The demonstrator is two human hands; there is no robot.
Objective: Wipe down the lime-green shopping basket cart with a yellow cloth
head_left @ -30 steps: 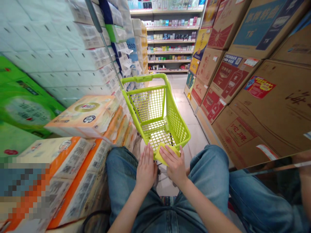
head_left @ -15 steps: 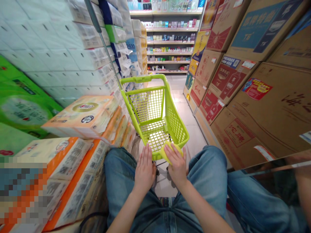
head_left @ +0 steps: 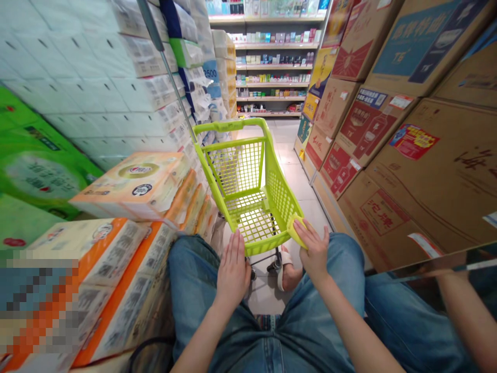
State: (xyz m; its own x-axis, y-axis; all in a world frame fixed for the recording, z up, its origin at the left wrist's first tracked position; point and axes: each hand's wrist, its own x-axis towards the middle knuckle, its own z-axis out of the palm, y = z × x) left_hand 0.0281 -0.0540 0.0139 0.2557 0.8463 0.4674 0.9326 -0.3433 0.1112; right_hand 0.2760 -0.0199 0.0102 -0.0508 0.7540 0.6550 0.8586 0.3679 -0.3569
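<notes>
While the left grip lies flat, fingers together, at the lime-green plastic lattice cart's near edge, centre frame, the right grip clasps a soft yellow cloth against its lower-right corner; pale floor tiles separate cart and brown cardboard cartons.

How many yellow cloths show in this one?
1: the yellow cloth, under the right hand at the near right corner of the green shopping cart. Others could be hidden.
</notes>
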